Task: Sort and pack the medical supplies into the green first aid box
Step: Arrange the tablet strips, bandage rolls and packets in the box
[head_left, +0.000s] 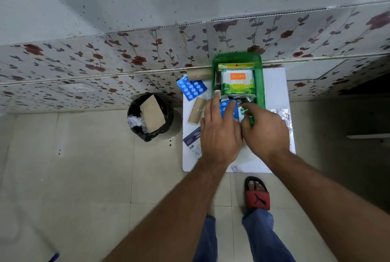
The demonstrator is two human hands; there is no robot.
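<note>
The green first aid box (260, 84) lies open on a small white table (274, 84) against the wall. Inside it sits a pack of cotton swabs (236, 81) with a small bottle (217, 90) at its left. At the box's near end my left hand (219, 128) presses a blue blister strip (228, 109) down with spread fingers. My right hand (263, 128) touches the same end, its fingers curled around the items there. Left of the box lie another blue blister strip (191, 88) and two cardboard rolls (199, 74) (196, 113).
A printed leaflet (192, 141) lies at the table's near left. A foil sheet (281, 114) shows at the right, behind my right hand. A black waste bin (150, 116) with cardboard and paper stands on the tiled floor to the left. My sandalled foot (257, 194) is near the table.
</note>
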